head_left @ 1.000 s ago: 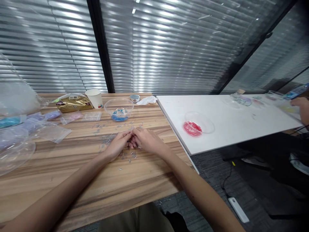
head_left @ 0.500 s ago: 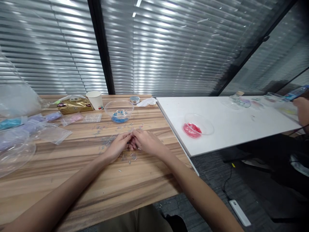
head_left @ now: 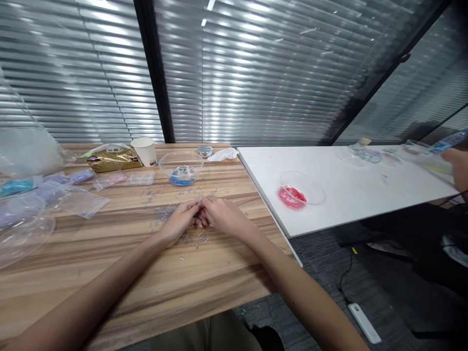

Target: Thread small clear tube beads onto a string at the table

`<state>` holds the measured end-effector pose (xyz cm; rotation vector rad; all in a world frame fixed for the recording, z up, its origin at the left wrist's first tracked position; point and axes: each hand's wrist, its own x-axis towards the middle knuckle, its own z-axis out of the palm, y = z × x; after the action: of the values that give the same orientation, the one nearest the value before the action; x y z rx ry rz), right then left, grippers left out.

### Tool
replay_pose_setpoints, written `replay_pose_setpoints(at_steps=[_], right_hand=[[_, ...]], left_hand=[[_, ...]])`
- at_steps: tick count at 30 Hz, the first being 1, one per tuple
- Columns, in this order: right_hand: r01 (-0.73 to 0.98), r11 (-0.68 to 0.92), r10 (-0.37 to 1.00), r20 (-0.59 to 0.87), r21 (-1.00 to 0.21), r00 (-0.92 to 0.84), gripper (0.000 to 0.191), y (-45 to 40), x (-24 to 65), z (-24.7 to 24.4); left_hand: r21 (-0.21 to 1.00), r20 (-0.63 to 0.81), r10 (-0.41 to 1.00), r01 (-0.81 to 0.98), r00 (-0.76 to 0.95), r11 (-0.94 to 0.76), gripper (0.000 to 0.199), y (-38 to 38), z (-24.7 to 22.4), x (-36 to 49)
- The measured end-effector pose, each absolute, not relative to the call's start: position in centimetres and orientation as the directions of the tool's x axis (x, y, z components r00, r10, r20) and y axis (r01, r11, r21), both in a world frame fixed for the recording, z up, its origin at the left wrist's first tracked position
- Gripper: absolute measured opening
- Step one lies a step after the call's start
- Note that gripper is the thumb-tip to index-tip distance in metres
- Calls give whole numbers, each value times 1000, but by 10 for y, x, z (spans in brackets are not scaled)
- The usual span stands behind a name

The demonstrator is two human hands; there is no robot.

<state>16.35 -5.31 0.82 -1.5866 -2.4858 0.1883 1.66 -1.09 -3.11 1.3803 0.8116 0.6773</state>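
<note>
My left hand (head_left: pixel 182 220) and my right hand (head_left: pixel 221 214) meet at the fingertips just above the wooden table (head_left: pixel 146 287). The fingers of both are curled and pinched together; whatever sits between them is too small or hidden to name. Around and under the hands lie scattered small clear tube-like pieces (head_left: pixel 202 237), with more of them by the left hand. Behind the hands stands a clear plastic bowl (head_left: pixel 181 163) with blue bits in its bottom.
Left are plastic bags (head_left: pixel 80 200), a gold tissue pack (head_left: pixel 113 159) and a paper cup (head_left: pixel 145 152). A round tin (head_left: pixel 204 151) and crumpled tissue (head_left: pixel 223 154) lie at the back. The white table (head_left: pixel 347 195) holds a bowl with red bits (head_left: pixel 292 196). Another person's hand (head_left: pixel 457 165) is far right.
My hands stay pinched together in nearly the same place. At the far right, the other person's hand has shifted slightly.
</note>
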Motion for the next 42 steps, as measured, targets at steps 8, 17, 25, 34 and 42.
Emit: replay_pose_setpoints(at_steps=[8,17,25,34,42], right_hand=[[885,412,911,77,-215,-405,19,-54,164,9],[891,396,917,50,-221,-395,20,-54,163,11],[891,399,916,57,-218,-397,20,-53,163,10],[888,405,914,65,-217,-401,19,-53,164,9],[883,426,905,88,-200,-417,17,-51,166,6]], left_hand=[[996,-83,817,76,570,48,27,-11,-30,17],[996,-73,815,79,574,34,28,-12,-28,17],[996,-82,816,80,572,43,29,-12,-28,17],[994,-79,820,108,567,21,29,-10,-30,17],[993,-63,813,122,578,-10,27,-11,-30,17]])
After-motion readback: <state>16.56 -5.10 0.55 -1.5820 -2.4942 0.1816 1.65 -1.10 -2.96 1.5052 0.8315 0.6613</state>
